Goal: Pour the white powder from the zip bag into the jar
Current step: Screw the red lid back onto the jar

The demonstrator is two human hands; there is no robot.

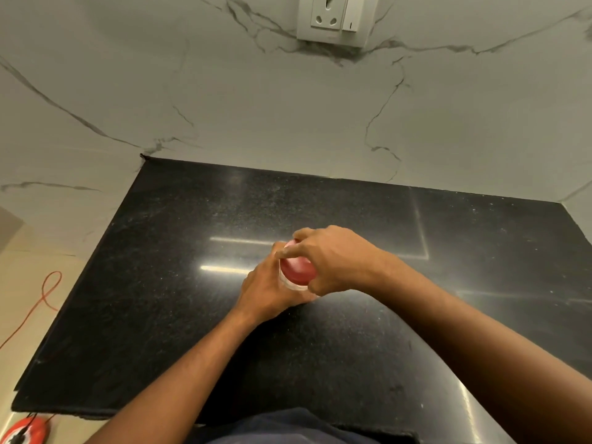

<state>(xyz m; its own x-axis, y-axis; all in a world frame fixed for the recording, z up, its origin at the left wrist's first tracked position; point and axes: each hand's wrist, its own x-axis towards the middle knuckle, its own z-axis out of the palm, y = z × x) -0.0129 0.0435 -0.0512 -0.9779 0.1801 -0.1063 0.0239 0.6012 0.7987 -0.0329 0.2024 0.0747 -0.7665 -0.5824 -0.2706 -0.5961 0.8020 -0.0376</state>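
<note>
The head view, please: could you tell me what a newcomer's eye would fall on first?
The red lid of the jar, mid-counter, draws the eye: the right hand grips it from above while the left hand holds the jar's side. Around them lies a glossy black counter, and a white socket plate sits high on the veined wall behind.

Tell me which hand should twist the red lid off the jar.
Right, probably. The right hand curls over the red lid from above, while the left hand grips the jar lower down and can steady it on the counter.
</note>
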